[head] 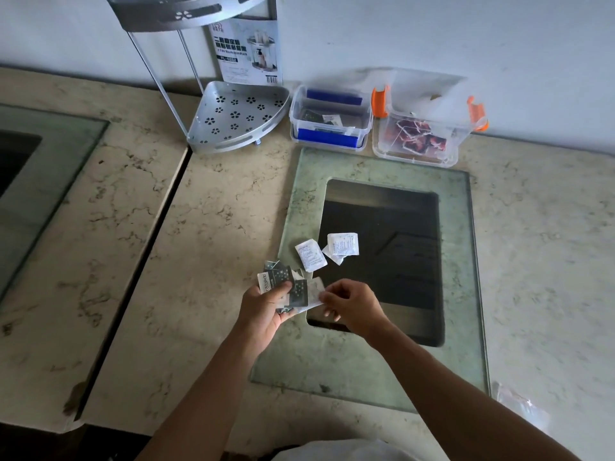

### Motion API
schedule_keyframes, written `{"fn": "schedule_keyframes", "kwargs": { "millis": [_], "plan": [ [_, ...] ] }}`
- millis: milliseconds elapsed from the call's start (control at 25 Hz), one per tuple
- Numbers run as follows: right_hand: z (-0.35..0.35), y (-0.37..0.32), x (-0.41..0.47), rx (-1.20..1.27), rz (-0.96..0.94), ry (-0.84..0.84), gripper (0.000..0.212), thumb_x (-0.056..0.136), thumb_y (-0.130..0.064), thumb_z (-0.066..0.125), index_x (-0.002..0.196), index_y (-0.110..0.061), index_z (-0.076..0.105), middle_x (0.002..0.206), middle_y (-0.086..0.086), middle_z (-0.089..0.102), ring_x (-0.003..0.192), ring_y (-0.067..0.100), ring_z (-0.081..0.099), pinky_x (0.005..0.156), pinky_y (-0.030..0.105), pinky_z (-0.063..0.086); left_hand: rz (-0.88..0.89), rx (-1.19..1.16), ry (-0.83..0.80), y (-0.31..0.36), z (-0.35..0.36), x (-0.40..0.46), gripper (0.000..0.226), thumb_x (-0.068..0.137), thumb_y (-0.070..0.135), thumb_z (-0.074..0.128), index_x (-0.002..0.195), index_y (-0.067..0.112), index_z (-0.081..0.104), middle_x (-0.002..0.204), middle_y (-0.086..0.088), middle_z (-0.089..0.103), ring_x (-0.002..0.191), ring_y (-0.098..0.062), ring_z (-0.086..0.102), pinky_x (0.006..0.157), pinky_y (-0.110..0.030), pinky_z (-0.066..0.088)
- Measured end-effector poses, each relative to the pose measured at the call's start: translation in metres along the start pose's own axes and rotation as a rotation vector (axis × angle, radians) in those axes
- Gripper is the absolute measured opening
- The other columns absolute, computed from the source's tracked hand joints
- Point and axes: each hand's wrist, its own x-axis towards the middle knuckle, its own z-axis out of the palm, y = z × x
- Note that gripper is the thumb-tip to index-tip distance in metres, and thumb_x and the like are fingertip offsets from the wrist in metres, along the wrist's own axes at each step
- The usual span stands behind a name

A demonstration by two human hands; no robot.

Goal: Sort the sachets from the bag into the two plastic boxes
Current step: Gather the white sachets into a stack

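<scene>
My left hand (264, 309) holds a fanned bunch of dark sachets (281, 279) with star patterns. My right hand (352, 306) pinches a pale sachet (315, 292) at the edge of that bunch. Beyond the hands, white sachets lie loose on the glass panel: one (310, 255) to the left and a pair (342, 245) overlapping to the right. At the back stand two clear plastic boxes: one with blue clips (329, 119) holding dark sachets, and one with orange clips (422, 134) holding red sachets.
A silver corner rack (238, 116) with its printed card stands left of the boxes. The glass panel (466, 294) covers a dark rectangular opening in the marble counter. A clear plastic bag (522, 407) lies at the right front edge. A gap splits the counter on the left.
</scene>
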Motion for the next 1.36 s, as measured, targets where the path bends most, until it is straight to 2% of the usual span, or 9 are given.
{"fn": "schedule_keyframes", "kwargs": {
  "millis": [160,320,440,600,760,880,1040,1120,1360],
  "plan": [
    [-0.005,-0.015,0.004,-0.036,-0.222,0.242,0.010,0.083,-0.021,0.075,0.078,-0.018,0.067,0.071,-0.003,0.073,0.063,0.010,0.068,0.065,0.031,0.057,0.001,0.018,0.002,0.003,0.000,0.006,0.029,0.084,-0.012,0.058,0.111,-0.002,0.061,0.111,-0.030,0.070,0.104,-0.047,0.068,0.088,-0.066,0.054],
    [0.015,-0.026,-0.005,-0.328,-0.652,-0.031,0.004,0.083,-0.015,0.076,0.085,-0.012,0.074,0.100,-0.005,0.071,0.081,0.008,0.067,0.071,0.018,0.054,-0.045,-0.086,-0.176,0.008,0.010,0.002,0.035,0.074,-0.002,0.049,0.103,-0.001,0.069,0.096,-0.022,0.074,0.088,-0.032,0.069,0.078,-0.045,0.058],
    [0.013,-0.022,0.001,-0.356,-0.608,-0.139,0.010,0.088,-0.019,0.072,0.092,-0.013,0.078,0.106,-0.005,0.074,0.083,0.007,0.068,0.073,0.019,0.054,-0.007,-0.035,-0.171,0.010,0.013,0.006,0.023,0.080,-0.001,0.058,0.101,-0.001,0.068,0.091,-0.019,0.072,0.086,-0.031,0.067,0.076,-0.041,0.057],
    [-0.005,-0.027,0.031,-0.254,-0.466,0.299,0.009,0.088,-0.020,0.070,0.092,-0.016,0.076,0.091,-0.006,0.071,0.067,0.007,0.061,0.069,0.030,0.053,0.008,0.001,-0.126,0.009,0.010,0.012,0.034,0.086,-0.011,0.055,0.118,0.000,0.061,0.107,-0.025,0.072,0.098,-0.038,0.070,0.085,-0.054,0.058],
    [-0.031,-0.030,0.072,-0.560,-0.154,0.253,0.057,0.092,-0.030,0.067,0.145,-0.022,0.047,0.134,0.007,0.039,0.113,0.020,0.052,0.091,0.041,0.056,-0.015,0.052,-0.072,0.006,0.007,0.017,0.037,0.086,-0.011,0.048,0.120,-0.005,0.060,0.109,-0.028,0.070,0.098,-0.038,0.069,0.083,-0.055,0.057],
    [-0.038,-0.032,0.084,-0.622,-0.132,0.235,0.045,0.086,-0.035,0.075,0.126,-0.021,0.059,0.130,0.006,0.039,0.121,0.022,0.043,0.092,0.034,0.050,-0.033,0.048,-0.056,0.005,0.004,0.020,0.038,0.086,-0.009,0.047,0.122,-0.007,0.059,0.111,-0.030,0.068,0.099,-0.040,0.067,0.084,-0.056,0.057],
    [-0.033,-0.041,0.082,-0.482,-0.269,0.287,0.015,0.085,-0.025,0.071,0.097,-0.018,0.064,0.103,0.002,0.066,0.089,0.018,0.061,0.072,0.031,0.052,-0.020,0.056,-0.049,0.009,0.007,0.020,0.031,0.090,0.003,0.055,0.120,-0.005,0.061,0.108,-0.028,0.069,0.095,-0.037,0.069,0.079,-0.051,0.059],
    [-0.027,-0.046,0.078,-0.464,-0.309,0.280,0.011,0.087,-0.024,0.068,0.096,-0.019,0.065,0.094,0.000,0.071,0.076,0.017,0.063,0.065,0.031,0.053,-0.023,0.061,-0.024,0.011,0.011,0.022,0.028,0.092,0.010,0.060,0.118,-0.002,0.062,0.105,-0.026,0.070,0.093,-0.035,0.071,0.078,-0.051,0.060],
    [-0.031,-0.043,0.074,-0.370,-0.197,0.471,0.006,0.086,-0.025,0.071,0.089,-0.020,0.068,0.098,0.002,0.064,0.079,0.018,0.061,0.070,0.033,0.052,-0.029,0.060,-0.013,0.016,0.021,0.030,0.031,0.093,0.018,0.066,0.117,-0.001,0.064,0.117,-0.031,0.068,0.098,-0.039,0.070,0.085,-0.058,0.058]
  ]
}}
